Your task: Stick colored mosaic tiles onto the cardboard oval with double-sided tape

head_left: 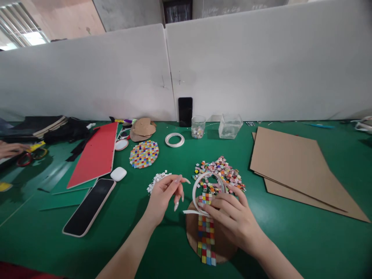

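My right hand (235, 217) holds a roll of white tape (195, 193), its loose end sticking out to the left. Beneath the roll lies a round cardboard piece (192, 232) bearing a strip of colored mosaic tiles (206, 230). To the left, my left hand (165, 195) is raised with thumb and index finger pressed together; whether something small is between them is too small to tell. White tile pieces (158, 179) lie just behind that hand. Loose multicolored tiles (232, 174) are heaped behind the roll.
A tiled disc (144, 154), a white ring roll (174, 140), a glass of tiles (198, 128) and a clear box (230, 127) stand farther back. Cardboard sheets (290, 162) lie right; a phone (90, 207) and red board (95, 155) left. Another person's hand (13, 149) is far left.
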The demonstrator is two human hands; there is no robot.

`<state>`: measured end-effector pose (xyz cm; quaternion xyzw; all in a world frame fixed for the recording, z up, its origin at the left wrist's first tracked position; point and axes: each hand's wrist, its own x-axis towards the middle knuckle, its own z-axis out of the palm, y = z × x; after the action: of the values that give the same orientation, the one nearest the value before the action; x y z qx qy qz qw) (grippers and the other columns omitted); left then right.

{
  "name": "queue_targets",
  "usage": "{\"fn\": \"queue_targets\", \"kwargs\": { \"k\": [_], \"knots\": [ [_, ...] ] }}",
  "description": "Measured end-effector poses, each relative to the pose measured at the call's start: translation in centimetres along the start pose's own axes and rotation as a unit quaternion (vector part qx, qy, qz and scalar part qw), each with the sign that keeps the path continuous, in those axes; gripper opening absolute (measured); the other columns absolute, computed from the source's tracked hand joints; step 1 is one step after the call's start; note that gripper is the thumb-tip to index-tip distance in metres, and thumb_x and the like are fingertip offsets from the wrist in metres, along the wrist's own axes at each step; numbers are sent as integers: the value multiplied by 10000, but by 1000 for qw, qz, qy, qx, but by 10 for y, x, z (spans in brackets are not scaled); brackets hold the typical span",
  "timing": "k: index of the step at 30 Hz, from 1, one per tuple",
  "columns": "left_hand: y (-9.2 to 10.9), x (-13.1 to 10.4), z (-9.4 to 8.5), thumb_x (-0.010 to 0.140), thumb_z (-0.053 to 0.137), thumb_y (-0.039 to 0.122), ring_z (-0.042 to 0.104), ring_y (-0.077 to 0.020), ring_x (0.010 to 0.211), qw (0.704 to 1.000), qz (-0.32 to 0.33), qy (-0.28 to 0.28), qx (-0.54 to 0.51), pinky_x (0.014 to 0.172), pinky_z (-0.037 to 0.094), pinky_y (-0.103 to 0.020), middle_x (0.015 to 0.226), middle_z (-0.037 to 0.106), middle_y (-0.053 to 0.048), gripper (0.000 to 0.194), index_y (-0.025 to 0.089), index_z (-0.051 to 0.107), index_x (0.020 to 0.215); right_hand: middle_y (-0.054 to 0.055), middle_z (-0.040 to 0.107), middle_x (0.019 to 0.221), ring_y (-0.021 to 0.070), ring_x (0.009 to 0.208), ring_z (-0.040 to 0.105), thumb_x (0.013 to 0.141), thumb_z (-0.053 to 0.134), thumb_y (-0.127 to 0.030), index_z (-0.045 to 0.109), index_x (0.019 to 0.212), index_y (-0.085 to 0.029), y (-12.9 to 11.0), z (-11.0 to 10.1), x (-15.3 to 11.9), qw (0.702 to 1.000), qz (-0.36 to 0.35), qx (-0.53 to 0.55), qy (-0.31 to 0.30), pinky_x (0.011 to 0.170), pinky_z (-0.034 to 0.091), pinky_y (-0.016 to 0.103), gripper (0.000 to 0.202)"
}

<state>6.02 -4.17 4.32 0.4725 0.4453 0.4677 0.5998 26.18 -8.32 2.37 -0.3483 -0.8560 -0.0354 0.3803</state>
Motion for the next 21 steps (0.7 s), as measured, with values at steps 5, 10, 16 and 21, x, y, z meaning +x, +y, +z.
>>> {"fn": "queue_targets", "kwargs": {
  "k": [5, 10, 16, 21],
  "knots": [
    [-1, -2, -1, 823, 567, 368, 368, -12, 352, 1000, 15, 8, 4, 340, 274, -114, 478, 498, 58, 219, 155, 611, 840, 32, 647, 780, 183, 812, 547, 852, 400, -44, 607, 1035, -198, 1, 1, 0, 999, 20, 28, -8, 945, 286, 460, 316],
    [-3, -4, -1, 819, 581, 343, 381, -9, 350, 1000, 26, -7, 2, 339, 268, -106, 470, 506, 57, 192, 162, 605, 759, 25, 602, 714, 169, 698, 523, 832, 466, -78, 604, 931, -191, 3, 0, 0, 991, 72, 105, -49, 871, 344, 458, 204],
    [-3, -5, -2, 846, 529, 384, 407, -22, 362, 999, 36, -39, 9, 351, 303, -128, 517, 558, 26, 251, 161, 640, 817, 31, 548, 696, 169, 656, 479, 874, 427, -149, 580, 816, -202, 3, -4, 1, 965, 139, 204, -92, 765, 377, 421, 172],
    [-2, -7, 0, 839, 531, 392, 423, -31, 378, 997, 29, -47, 54, 365, 333, -133, 526, 569, 15, 268, 152, 649, 848, 29, 532, 697, 173, 676, 476, 884, 417, -165, 554, 772, -202, 1, -3, 1, 952, 152, 251, -83, 767, 367, 418, 180]
  ]
}}
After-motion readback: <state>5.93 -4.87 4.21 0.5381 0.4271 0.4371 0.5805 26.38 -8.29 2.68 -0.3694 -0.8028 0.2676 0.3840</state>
